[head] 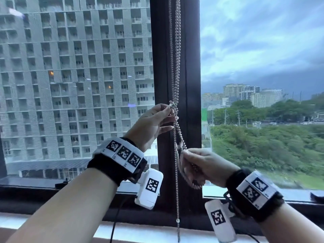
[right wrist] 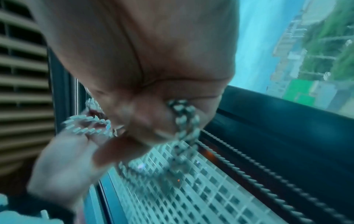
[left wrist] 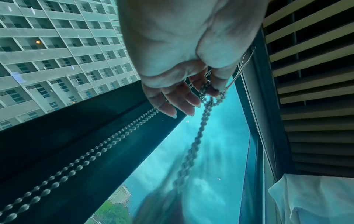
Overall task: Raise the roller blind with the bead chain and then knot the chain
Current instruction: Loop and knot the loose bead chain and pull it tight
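Note:
A silver bead chain [head: 175, 50] hangs in doubled strands in front of the dark window mullion [head: 191, 67]. My left hand [head: 171, 111] pinches a small bunch of the chain [left wrist: 207, 91] between thumb and forefinger at mid height, with the other fingers [left wrist: 184, 104] spread out. Lower and to the right, my right hand [head: 185, 155] grips a looped length of the chain [right wrist: 184, 119], and a short loop [head: 195, 185] dangles under its fist. The strands run taut between the two hands. No blind fabric shows in the head view.
A further chain strand [head: 177, 199] hangs straight down to the white sill [head: 140, 232]. Glass panes lie on both sides of the mullion. A slatted panel [left wrist: 316, 75] and white fabric [left wrist: 316, 201] show at the right of the left wrist view.

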{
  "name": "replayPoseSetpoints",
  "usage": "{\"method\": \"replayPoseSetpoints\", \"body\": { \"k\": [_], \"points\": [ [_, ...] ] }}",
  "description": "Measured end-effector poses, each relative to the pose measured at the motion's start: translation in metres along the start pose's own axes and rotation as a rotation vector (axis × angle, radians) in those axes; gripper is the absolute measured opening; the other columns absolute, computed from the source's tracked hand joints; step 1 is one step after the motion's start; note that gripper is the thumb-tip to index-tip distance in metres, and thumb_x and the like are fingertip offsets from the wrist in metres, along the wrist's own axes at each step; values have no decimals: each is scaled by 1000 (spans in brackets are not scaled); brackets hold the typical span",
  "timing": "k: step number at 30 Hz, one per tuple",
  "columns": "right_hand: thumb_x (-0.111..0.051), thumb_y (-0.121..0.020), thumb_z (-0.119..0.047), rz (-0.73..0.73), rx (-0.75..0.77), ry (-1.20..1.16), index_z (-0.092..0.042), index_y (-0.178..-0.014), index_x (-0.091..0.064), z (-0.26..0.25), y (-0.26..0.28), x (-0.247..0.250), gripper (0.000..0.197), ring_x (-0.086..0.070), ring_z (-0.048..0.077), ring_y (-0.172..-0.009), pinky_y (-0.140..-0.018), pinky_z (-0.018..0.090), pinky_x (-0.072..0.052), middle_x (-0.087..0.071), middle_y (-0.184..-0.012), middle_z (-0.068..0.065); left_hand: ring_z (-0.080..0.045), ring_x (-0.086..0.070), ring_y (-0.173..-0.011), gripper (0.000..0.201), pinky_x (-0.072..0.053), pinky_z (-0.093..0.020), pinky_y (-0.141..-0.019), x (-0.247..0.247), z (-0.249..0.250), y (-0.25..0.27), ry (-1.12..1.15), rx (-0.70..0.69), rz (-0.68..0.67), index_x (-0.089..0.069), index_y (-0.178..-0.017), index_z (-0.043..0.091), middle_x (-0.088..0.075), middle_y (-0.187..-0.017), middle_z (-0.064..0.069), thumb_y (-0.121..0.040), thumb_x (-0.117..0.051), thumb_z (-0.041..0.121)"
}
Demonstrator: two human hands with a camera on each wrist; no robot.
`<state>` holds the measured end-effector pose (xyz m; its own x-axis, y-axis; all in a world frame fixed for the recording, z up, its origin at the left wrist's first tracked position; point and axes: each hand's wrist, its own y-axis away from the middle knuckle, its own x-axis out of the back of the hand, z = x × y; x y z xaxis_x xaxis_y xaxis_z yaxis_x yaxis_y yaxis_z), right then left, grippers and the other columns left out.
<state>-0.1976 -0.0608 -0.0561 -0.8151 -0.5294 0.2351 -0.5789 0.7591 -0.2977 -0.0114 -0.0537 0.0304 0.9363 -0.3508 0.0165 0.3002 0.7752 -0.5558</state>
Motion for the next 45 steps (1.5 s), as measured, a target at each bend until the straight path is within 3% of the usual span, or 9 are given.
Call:
{"method": "replayPoseSetpoints", "body": {
  "k": [8,16,19,22,26,31,39,42,45],
  "points": [
    [-39,-100,-29,-17,-27,113,-13,-75,-55,36,-4,-24,34,-43,13,-35,-34,20,-33,-63,-55,7,-23,-73,-76,4,-57,-36,-74,-9,-10,8,79,36,45,-44,-99,8,-63,-77,-9,-96,-46,6],
    [-45,-98,-30,-130,-115,297,-16,-86,-66,39,-5,-28,28,-64,6,-66,-66,23,-48,-72,-68,-7,-22,-73,-68,27,-59,-34,-67,-8,-16,18,83,121,-9,-44,-111,0,-73,-74,-12,-87,-56,5],
    [-56,-87,-45,-33,19,322,-18,-101,-66,36,-5,-25,32,-66,11,-93,-91,26,-51,-72,-95,-1,-16,-71,-60,23,-58,-26,-59,-6,-19,21,41,124,-29,-59,-97,-1,-72,-70,-8,-81,-60,15],
    [-53,-76,-56,309,285,323,-26,-97,-54,14,-6,-25,36,-59,7,-87,-80,25,-51,-60,-92,-6,-12,-62,-50,26,-54,-23,-53,-5,-19,22,-30,107,-28,-68,-89,1,-68,-68,-6,-77,-63,23],
    [-52,-78,-6,706,801,828,-19,-107,-51,-29,-8,-23,32,-52,11,-101,-88,26,-45,-54,-107,-1,-8,-46,-43,21,-45,-22,-46,-7,-19,21,-198,53,-10,-73,-87,13,-57,-58,1,-89,-56,26],
    [-42,-79,-4,493,883,1581,-16,-121,-59,-64,-17,-12,47,-34,21,-140,-112,39,-29,-55,-137,1,-7,-34,-41,34,-33,-23,-46,-8,-7,26,-357,38,-61,-51,-64,11,-48,-49,6,-98,-45,14],
    [-56,-79,-26,433,750,1653,-16,-69,-57,-88,-12,-3,14,-55,24,-81,-69,35,-49,-55,-75,1,-4,-32,-41,17,-28,-19,-42,12,10,38,-246,84,-179,-57,-105,17,-48,-55,5,-94,-48,7],
    [-57,-81,-23,451,740,1273,-18,-59,-42,-86,-12,-6,27,-44,14,-70,-64,18,-31,-42,-66,-8,-5,-30,-43,9,-18,-26,-47,19,17,37,-160,50,-244,-62,-79,18,-48,-58,-2,-75,-59,11],
    [-57,-79,-18,476,652,692,2,-56,-43,-94,-11,-10,33,-36,7,-56,-55,19,-28,-40,-60,0,-6,-31,-47,19,-21,-25,-50,10,29,33,-347,-3,-269,-70,-63,18,-50,-62,-8,-68,-54,10]
  ]
}}
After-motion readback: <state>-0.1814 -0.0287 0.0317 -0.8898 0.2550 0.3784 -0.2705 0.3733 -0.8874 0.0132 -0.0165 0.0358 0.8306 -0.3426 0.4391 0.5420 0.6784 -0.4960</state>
